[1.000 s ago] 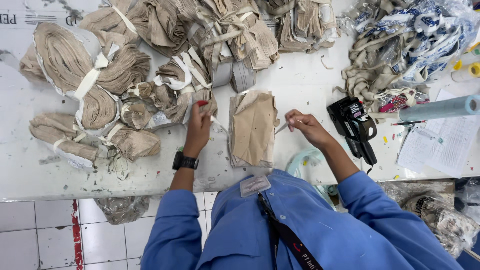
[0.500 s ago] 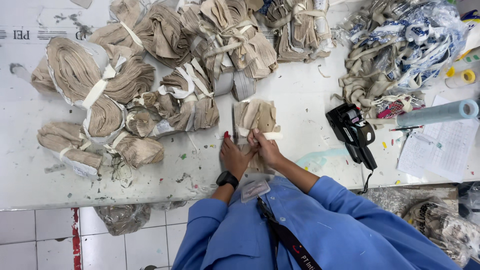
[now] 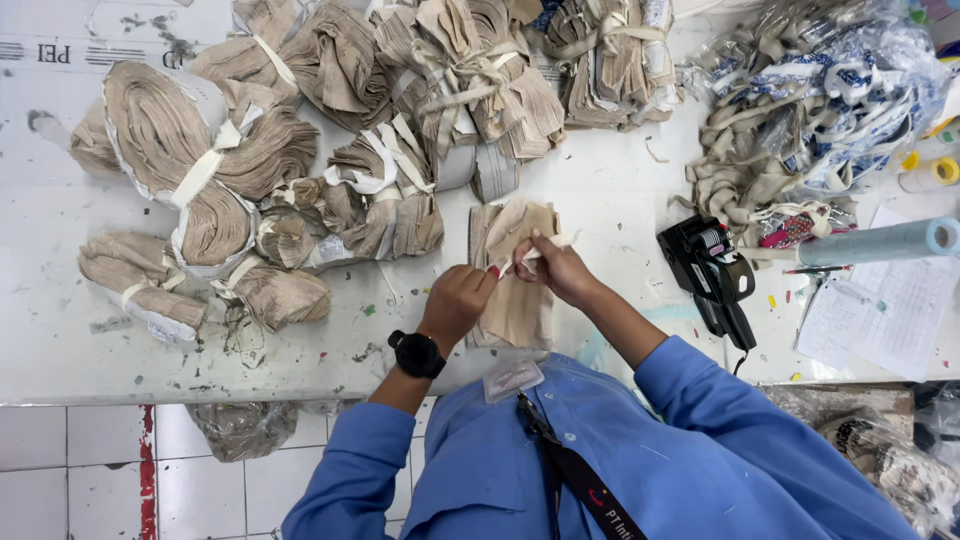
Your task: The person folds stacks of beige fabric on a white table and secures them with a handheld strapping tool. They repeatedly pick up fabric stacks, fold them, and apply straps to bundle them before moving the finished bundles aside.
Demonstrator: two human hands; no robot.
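Tied bundles [image 3: 250, 190] crowd the left; bare tabletop [image 3: 610, 200] lies open rightward.

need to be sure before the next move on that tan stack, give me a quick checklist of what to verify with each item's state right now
1. Both hands on the work: left hand and right hand meet over the tan fabric stack - ok.
2. White tie strip gripped: pinched at the fingertips of both hands - ok.
3. Strip passed under the stack: hidden by the hands - cannot tell.
4. Stack edges squared: top corner looks folded over, pieces uneven - not ok.
5. Stack apart from the tied bundles: a gap of white table shows - ok.
6. Black tagging gun out of the way: lies right of the right hand, not touching - ok.
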